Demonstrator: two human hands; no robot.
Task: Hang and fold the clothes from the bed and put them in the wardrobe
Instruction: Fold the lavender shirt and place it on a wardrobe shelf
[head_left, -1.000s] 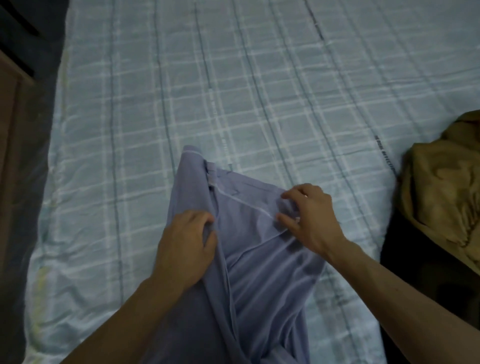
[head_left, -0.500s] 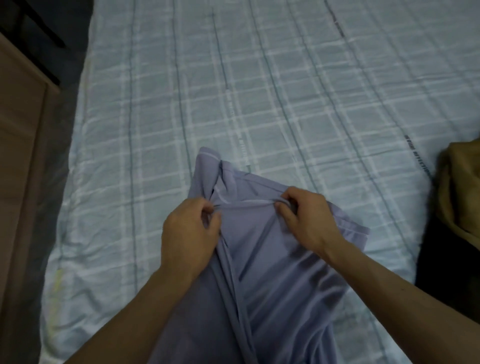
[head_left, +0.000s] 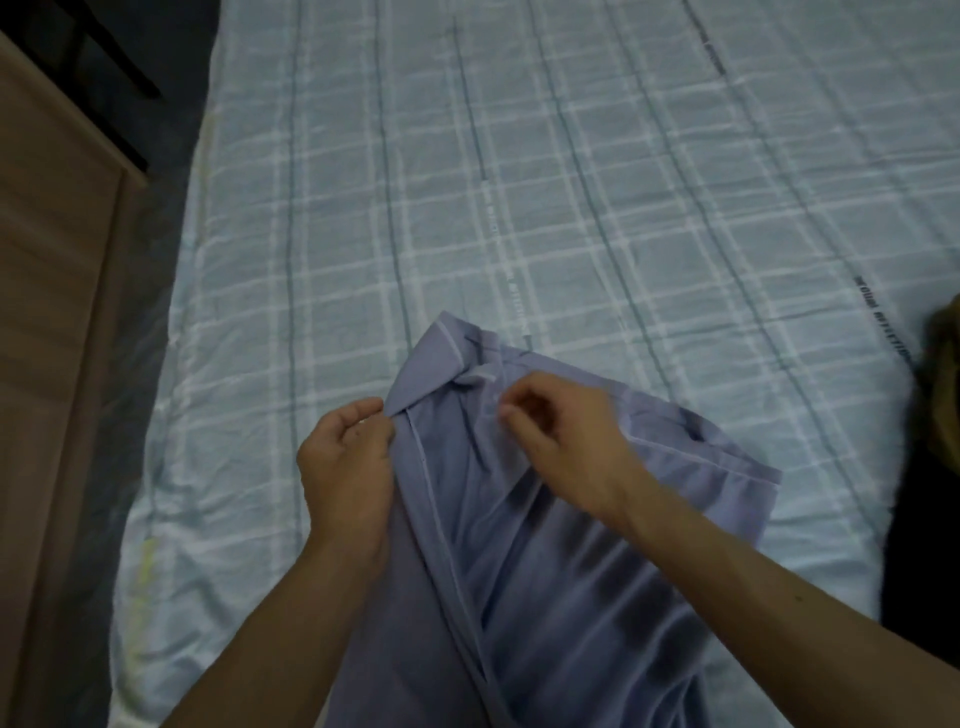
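A lilac-blue garment (head_left: 561, 545) with pale piping lies on the checked bedsheet (head_left: 519, 182), its top end pointing away from me. My left hand (head_left: 348, 467) pinches the garment's left edge just below the folded corner. My right hand (head_left: 561, 436) hovers over the upper middle of the fabric, thumb and fingers curled close together near a small tab; motion blur hides whether it holds the cloth.
A brown garment (head_left: 943, 364) and a dark one (head_left: 924, 519) lie at the right edge of the bed. A wooden furniture panel (head_left: 47, 364) stands along the left, with a dark gap between it and the mattress.
My left hand slid out to the garment's left edge. My right hand let go of the top seam and lifted slightly. The view shifted to the left.
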